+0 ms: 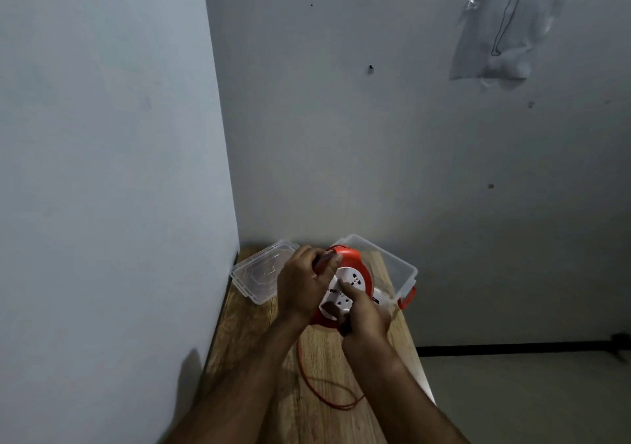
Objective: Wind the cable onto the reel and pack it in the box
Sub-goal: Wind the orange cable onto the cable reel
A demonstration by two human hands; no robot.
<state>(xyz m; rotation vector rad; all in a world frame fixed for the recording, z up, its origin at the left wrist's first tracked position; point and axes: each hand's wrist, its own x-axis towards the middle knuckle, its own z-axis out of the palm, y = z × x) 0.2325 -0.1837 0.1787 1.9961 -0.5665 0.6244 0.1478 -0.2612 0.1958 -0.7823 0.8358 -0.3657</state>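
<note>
An orange cable reel point(351, 259) with a white socket face is held above the wooden table point(259, 341), tilted toward me. My left hand point(302, 286) grips its orange handle at the top left. My right hand point(365, 313) holds the reel's lower right edge, fingers over the socket face. A loose orange cable point(314, 389) hangs from the reel and loops across the table near me. Just behind the reel stands the clear plastic box point(399, 266) with orange clips, open.
The box's clear lid point(256, 276) lies on the table at the back left, against the wall corner. Walls close the left and back sides. The table's right edge drops to the floor point(529, 392).
</note>
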